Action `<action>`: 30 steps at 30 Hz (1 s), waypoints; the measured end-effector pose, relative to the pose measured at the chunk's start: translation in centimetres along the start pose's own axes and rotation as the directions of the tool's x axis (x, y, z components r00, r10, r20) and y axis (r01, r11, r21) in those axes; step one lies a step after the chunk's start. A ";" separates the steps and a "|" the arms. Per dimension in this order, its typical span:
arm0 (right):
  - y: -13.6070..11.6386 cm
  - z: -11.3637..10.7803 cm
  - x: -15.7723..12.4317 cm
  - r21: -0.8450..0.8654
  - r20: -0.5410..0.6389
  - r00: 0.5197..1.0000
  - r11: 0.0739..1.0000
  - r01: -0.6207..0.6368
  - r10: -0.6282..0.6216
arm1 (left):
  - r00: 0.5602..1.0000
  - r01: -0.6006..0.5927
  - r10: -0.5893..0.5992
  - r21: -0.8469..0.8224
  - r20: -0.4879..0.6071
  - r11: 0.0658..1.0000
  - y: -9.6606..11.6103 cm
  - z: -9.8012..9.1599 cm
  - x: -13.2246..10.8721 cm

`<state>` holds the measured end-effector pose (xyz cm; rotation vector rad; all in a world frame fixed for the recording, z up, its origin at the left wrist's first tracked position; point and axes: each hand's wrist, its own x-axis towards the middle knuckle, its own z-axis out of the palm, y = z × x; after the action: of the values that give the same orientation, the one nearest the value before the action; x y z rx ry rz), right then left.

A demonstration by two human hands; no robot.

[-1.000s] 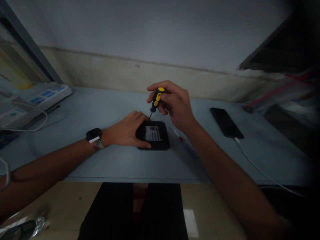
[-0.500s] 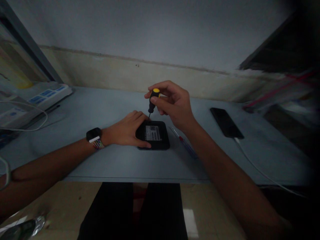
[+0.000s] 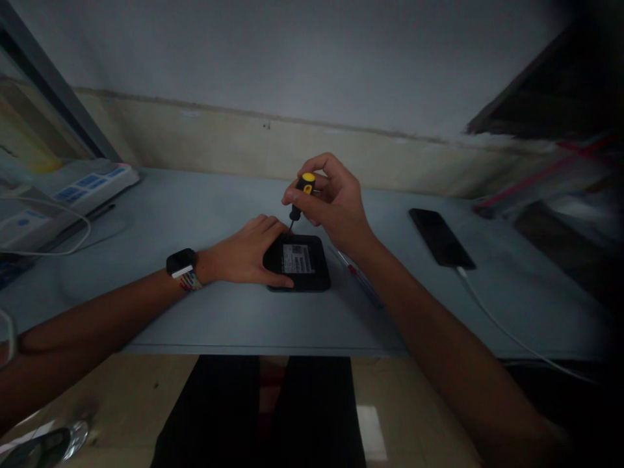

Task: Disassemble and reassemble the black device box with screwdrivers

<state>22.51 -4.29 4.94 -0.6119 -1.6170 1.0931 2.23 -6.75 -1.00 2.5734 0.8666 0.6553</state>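
A flat black box with rounded corners (image 3: 319, 263) lies on the table, a white printed label (image 3: 298, 259) on its upper face. My left hand (image 3: 251, 253) grips the box from its left side, thumb along the near edge and fingers at the far edge. In my right hand (image 3: 336, 201) is a black and yellow screwdriver (image 3: 295, 212), held by its handle between thumb and fingers. Its shaft points down, slightly tilted, to the far left part of the box. Whether the tip sits in a screw is too small to tell.
A second, thin screwdriver (image 3: 359, 278) lies right of the box, partly behind my right forearm. Farther right is a black phone (image 3: 441, 238) with a white cable (image 3: 492, 315). A white power strip (image 3: 92, 185) with cords stands at the left. The wall (image 3: 312, 146) borders the table's far side.
My right hand's fingers have shifted around the screwdriver handle, which has turned so its yellow side now shows more. The left hand and the box stay in place.
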 end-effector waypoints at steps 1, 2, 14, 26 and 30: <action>0.0 0.1 0.0 0.008 -0.005 1.000 1.000 -0.001 0.001 | 1.000 -0.004 0.004 -0.004 -0.002 1.000 0.0 0.0 0.0; 0.1 0.1 0.0 0.012 -0.004 1.000 1.000 -0.004 0.004 | 1.000 -0.008 0.008 -0.004 -0.002 1.000 0.0 0.0 0.0; -0.1 -1.1 -0.2 -0.039 0.144 0.989 0.999 0.031 -0.025 | 1.000 -0.002 0.001 0.011 0.028 1.000 0.3 -0.2 0.0; 0.1 0.0 -0.1 -0.030 -0.009 1.000 0.999 -0.020 0.020 | 1.000 -0.020 0.020 0.025 0.020 0.999 0.2 -0.3 0.0; -0.4 -0.2 -0.3 -0.074 0.015 1.000 0.997 0.004 -0.003 | 1.000 -0.028 0.028 0.022 0.012 0.999 0.1 -0.2 0.0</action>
<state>22.87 -4.66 5.13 -0.6507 -1.6767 1.0408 2.17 -6.78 -0.79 2.6111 0.8406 0.6412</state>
